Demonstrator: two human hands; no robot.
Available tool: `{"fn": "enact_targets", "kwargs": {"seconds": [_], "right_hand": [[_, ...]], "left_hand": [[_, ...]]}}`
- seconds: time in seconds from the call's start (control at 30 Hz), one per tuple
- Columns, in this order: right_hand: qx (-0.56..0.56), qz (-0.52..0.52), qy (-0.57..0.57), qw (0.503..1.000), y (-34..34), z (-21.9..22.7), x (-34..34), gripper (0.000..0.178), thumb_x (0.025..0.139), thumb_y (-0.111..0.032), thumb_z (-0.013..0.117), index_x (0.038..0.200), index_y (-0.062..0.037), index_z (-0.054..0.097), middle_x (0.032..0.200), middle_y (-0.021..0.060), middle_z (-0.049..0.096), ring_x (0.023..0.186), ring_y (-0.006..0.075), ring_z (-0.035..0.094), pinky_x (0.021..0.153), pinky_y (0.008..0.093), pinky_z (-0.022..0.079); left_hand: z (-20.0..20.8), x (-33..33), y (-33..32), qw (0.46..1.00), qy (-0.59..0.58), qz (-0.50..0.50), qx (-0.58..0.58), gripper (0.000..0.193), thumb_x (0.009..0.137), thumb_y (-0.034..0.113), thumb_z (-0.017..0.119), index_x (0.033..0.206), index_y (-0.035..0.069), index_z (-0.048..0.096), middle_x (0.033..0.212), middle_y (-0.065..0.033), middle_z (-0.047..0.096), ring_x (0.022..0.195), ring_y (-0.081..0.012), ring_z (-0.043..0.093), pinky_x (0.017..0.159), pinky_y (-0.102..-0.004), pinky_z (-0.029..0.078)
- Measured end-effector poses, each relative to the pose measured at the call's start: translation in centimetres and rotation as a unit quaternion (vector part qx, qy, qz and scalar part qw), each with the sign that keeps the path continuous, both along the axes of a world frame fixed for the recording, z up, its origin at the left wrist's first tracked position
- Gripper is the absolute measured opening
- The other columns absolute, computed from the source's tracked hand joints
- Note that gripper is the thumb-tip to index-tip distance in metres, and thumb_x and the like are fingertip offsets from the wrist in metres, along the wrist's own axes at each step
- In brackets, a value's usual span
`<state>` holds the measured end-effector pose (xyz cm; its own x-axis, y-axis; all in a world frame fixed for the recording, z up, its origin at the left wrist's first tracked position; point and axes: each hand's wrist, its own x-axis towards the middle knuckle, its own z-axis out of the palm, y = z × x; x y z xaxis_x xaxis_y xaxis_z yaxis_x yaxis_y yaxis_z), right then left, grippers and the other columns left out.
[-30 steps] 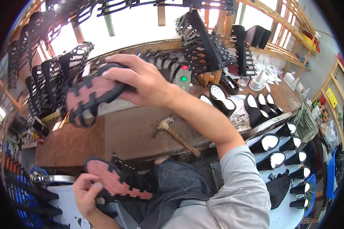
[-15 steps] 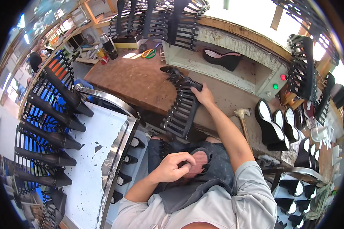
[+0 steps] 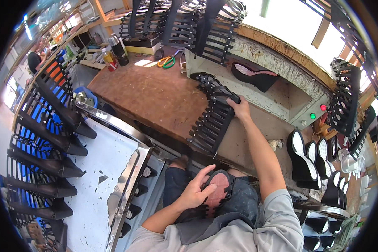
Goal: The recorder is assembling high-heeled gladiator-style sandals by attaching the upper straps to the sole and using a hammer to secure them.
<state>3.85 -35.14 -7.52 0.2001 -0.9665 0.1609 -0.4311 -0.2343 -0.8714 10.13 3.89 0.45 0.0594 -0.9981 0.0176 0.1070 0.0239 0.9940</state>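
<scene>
On the bench, a black strappy tall sandal upper (image 3: 217, 119) lies at the front edge, its row of straps spread. My right hand (image 3: 240, 110) is closed on its upper right end. In my lap, another black strappy shoe rests with its pinkish-red sole (image 3: 217, 193) facing up. My left hand (image 3: 196, 191) is at that sole's left side, thumb and fingers apart, the thumb over the sole's edge. Whether the fingertips press on the shoe cannot be told.
A tray trolley (image 3: 94, 180) with black heeled strappy boots (image 3: 59, 164) stands at left. Scissors (image 3: 169, 62), a bottle (image 3: 109, 61) and a flask (image 3: 119, 50) sit at the bench's back. Wedge soles (image 3: 299, 155) stand at right. One wedge (image 3: 256, 75) lies inside the white machine (image 3: 296, 111).
The view has shifted slightly. My left hand's curled fingers have opened out beside the pinkish-red sole. My right hand still grips the upper at the bench edge, now farther onto the bench.
</scene>
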Motion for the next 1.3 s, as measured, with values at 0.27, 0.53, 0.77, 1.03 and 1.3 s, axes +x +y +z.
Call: {"fn": "enact_targets", "kwargs": {"seconds": [0.27,0.53,0.77,1.03,1.3], "right_hand": [[0.165,0.002,-0.022,0.986,1.5,4.9,0.8,0.079,0.074,-0.045,0.077,0.131,0.0018,0.048,0.117,0.0216,0.062,0.101,0.0316,0.063,0.090,0.0383,0.048],[-0.119,-0.358,-0.027,0.926,-9.1,6.6,-7.5,0.081,0.075,-0.048,0.077,0.134,-0.0006,0.045,0.126,0.0198,0.054,0.113,0.0227,0.052,0.100,0.0321,0.038],[-0.058,0.003,-0.187,0.981,-15.2,9.1,-11.2,0.056,0.074,-0.018,0.082,0.121,-0.0023,0.057,0.119,0.0056,0.062,0.109,0.0197,0.056,0.095,0.0322,0.044],[-0.100,-0.163,-0.026,0.981,-10.2,9.5,-10.5,0.059,0.070,-0.040,0.080,0.110,0.0002,0.064,0.104,0.0138,0.069,0.098,0.0242,0.065,0.086,0.0323,0.049],[-0.084,-0.053,-0.204,0.974,13.1,13.2,-16.7,0.069,0.076,-0.027,0.081,0.124,0.0120,0.052,0.102,0.0113,0.065,0.091,0.0145,0.061,0.081,0.0258,0.049]], "left_hand": [[-1.5,1.3,-1.5,0.992,0.051,-0.086,0.083,0.033,0.096,0.023,0.058,0.119,-0.001,0.058,0.101,-0.0016,0.063,0.091,-0.0071,0.053,0.082,-0.0236,0.045],[-3.3,2.7,-1.8,0.981,0.150,0.016,0.122,0.028,0.095,0.017,0.058,0.113,-0.003,0.061,0.102,-0.0007,0.064,0.092,-0.0086,0.056,0.083,-0.0245,0.046],[-3.4,2.7,-3.2,0.976,0.168,-0.003,0.140,0.027,0.095,0.015,0.058,0.114,-0.004,0.061,0.103,-0.0023,0.065,0.093,-0.0089,0.057,0.084,-0.0249,0.046],[-2.5,2.1,-1.9,0.988,0.103,0.011,0.117,0.027,0.094,0.017,0.059,0.112,-0.003,0.061,0.102,-0.0019,0.065,0.091,-0.0088,0.057,0.082,-0.0240,0.046],[1.3,-0.4,-0.5,0.998,0.012,-0.005,0.060,0.027,0.093,0.020,0.061,0.109,-0.002,0.061,0.099,-0.0001,0.062,0.090,-0.0080,0.053,0.081,-0.0241,0.045]]}}
